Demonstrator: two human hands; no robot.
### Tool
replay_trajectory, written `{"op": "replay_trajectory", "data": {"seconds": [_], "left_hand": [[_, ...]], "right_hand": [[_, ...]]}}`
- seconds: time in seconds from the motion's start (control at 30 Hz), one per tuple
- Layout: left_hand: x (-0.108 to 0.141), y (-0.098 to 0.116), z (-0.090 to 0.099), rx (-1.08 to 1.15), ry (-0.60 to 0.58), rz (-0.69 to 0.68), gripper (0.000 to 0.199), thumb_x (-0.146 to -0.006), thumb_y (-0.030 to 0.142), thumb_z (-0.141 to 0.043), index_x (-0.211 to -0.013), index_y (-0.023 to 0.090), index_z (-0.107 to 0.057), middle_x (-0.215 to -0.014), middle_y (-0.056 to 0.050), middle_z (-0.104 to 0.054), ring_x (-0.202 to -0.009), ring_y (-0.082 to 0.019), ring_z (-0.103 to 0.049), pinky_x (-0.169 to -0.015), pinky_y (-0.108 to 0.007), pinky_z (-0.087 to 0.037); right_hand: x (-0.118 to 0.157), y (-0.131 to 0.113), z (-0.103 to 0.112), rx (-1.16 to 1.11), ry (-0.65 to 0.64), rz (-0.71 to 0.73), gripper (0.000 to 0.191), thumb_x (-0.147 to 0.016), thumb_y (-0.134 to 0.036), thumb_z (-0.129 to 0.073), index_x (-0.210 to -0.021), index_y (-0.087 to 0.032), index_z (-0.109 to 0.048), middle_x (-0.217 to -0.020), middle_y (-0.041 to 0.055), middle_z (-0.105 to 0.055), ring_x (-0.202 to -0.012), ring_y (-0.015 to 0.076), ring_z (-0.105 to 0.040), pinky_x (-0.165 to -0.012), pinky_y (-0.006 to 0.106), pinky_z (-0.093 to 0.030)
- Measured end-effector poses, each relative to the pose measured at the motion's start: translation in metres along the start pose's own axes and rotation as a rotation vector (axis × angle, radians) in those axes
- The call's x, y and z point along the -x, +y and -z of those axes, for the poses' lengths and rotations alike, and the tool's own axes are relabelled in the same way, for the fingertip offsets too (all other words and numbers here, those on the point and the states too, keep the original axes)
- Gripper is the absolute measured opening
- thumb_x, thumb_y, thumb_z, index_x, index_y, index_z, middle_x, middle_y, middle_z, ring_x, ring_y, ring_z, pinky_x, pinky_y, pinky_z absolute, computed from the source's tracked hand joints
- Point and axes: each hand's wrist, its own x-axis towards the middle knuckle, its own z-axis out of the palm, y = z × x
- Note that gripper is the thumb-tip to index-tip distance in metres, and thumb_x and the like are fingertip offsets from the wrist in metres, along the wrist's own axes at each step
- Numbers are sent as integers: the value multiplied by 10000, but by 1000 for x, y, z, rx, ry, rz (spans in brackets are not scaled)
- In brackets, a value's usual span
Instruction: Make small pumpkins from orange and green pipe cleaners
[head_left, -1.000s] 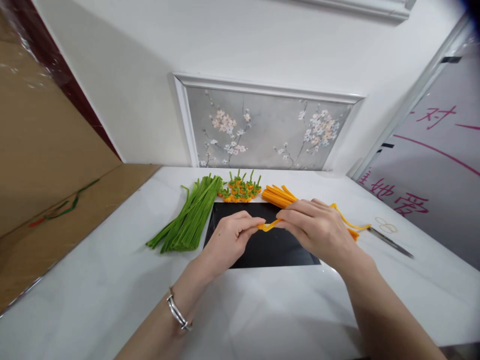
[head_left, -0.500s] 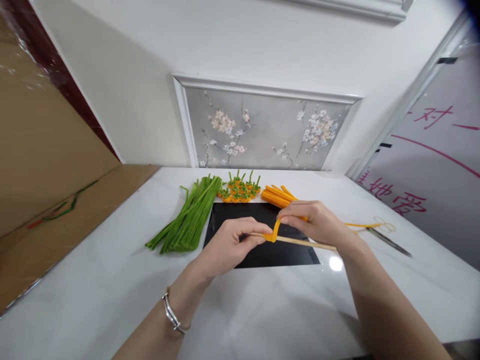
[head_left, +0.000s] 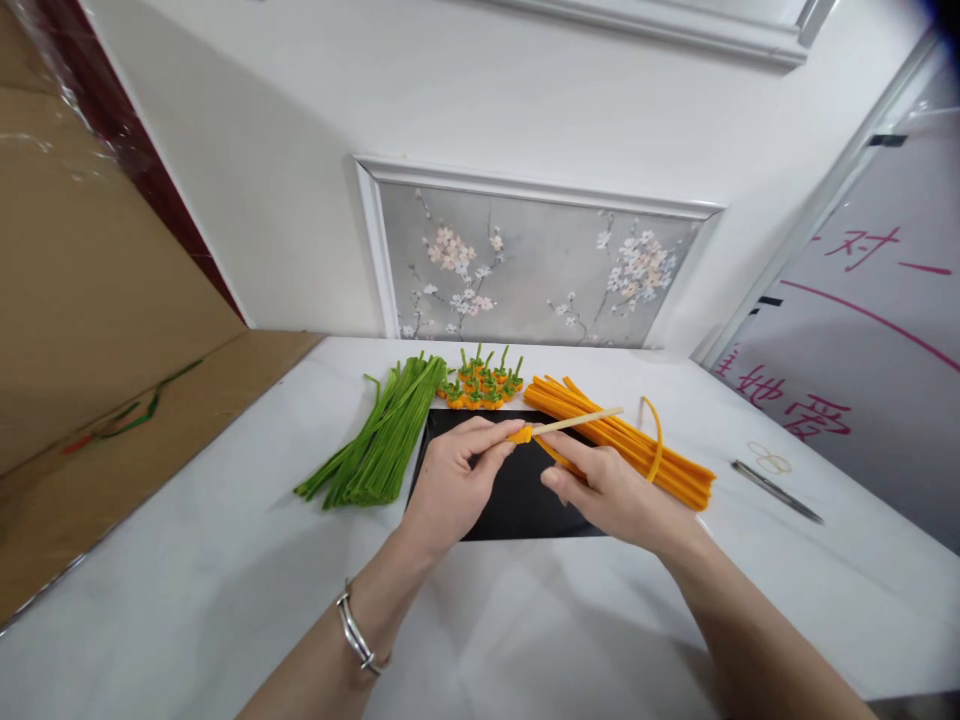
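Note:
My left hand (head_left: 459, 478) pinches one end of a thin wooden stick (head_left: 577, 421), where an orange pipe cleaner (head_left: 521, 434) is coiled round it. The stick slants up to the right. My right hand (head_left: 611, 490) is closed on the loose length of the orange pipe cleaner, just right of the coil; its tail arcs up behind the hand. Both hands are above a black mat (head_left: 499, 505). Behind my right hand lies a bundle of orange pipe cleaners (head_left: 682, 478).
A green pipe cleaner bundle (head_left: 382, 440) lies at the left. Several small orange and green pieces (head_left: 480, 385) stand behind the mat. Tweezers (head_left: 776, 491) and a thin yellowish loop (head_left: 769, 458) lie at the right on the white table (head_left: 517, 620).
The stick's free end has swung upward and away. My right hand has moved lower and nearer, drawing the orange strand to the right; more of the orange bundle shows.

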Motion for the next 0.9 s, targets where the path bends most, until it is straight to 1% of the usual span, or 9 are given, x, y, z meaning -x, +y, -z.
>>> {"op": "replay_trajectory", "data": {"seconds": [0.03,0.1,0.17,0.23,0.37,0.53,0.63,0.77,0.9], "left_hand": [[1,0,-1,-18,10,-10,255,-874,133,-592,-1066,213,-738,-903,-24,-703,-809,-132,-651,-703,-223,-504],[2,0,-3,-63,18,-32,243,-870,126,-596,-1048,204,-742,-876,-23,-703,-773,-129,-651,-665,-221,-500],[3,2,-5,-114,17,-59,239,-865,109,-596,-1036,191,-743,-848,-23,-703,-740,-126,-649,-649,-221,-498],[4,4,-7,-168,25,-104,241,-863,85,-586,-1026,173,-740,-820,-24,-700,-708,-121,-643,-645,-222,-496],[5,4,-9,-237,29,-227,233,-877,71,-557,-1024,145,-722,-808,-39,-700,-694,-123,-642,-645,-226,-498],[6,6,-8,-301,27,-299,211,-887,86,-551,-1013,139,-711,-795,-45,-704,-679,-134,-641,-634,-240,-500],[6,10,-6,-293,-1,-249,194,-880,101,-570,-987,154,-723,-798,-41,-713,-669,-134,-644,-626,-237,-502],[5,14,-3,-202,-68,-155,194,-881,160,-594,-1014,175,-734,-833,-46,-729,-702,-141,-654,-650,-241,-511],[1,12,0,22,-145,64,197,-887,205,-589,-991,188,-755,-886,-51,-761,-784,-165,-691,-699,-257,-542]], "right_hand": [[-2,1,-2,-40,27,-1,220,-944,-296,-455,-1069,-228,-623,-600,-41,-578,-543,126,-547,-554,239,-417],[-5,3,-7,-171,77,-18,291,-964,-357,-407,-856,-192,-620,-584,-27,-549,-530,117,-525,-546,235,-414],[-9,4,-13,-328,106,-68,364,-962,-427,-395,-764,-180,-575,-516,-45,-460,-460,102,-442,-478,226,-365],[-11,2,-18,-422,161,-98,373,-931,-464,-455,-721,-174,-560,-513,-52,-413,-459,93,-380,-456,224,-320],[-12,-4,-26,-398,322,-85,330,-862,-443,-585,-697,-158,-605,-613,-23,-463,-564,104,-389,-513,230,-325],[-9,-7,-29,-285,398,-57,371,-895,-413,-556,-621,-164,-550,-569,-41,-369,-527,91,-313,-475,230,-280],[-8,-7,-28,-250,412,-7,337,-905,-385,-547,-652,-166,-588,-579,-31,-414,-526,96,-344,-471,231,-297],[-8,-6,-25,-208,418,5,309,-906,-373,-551,-688,-172,-637,-569,-22,-455,-522,110,-396,-472,236,-330],[-7,-5,-25,-170,434,22,265,-899,-347,-567,-734,-179,-689,-583,-6,-539,-519,122,-461,-473,240,-362]]}}
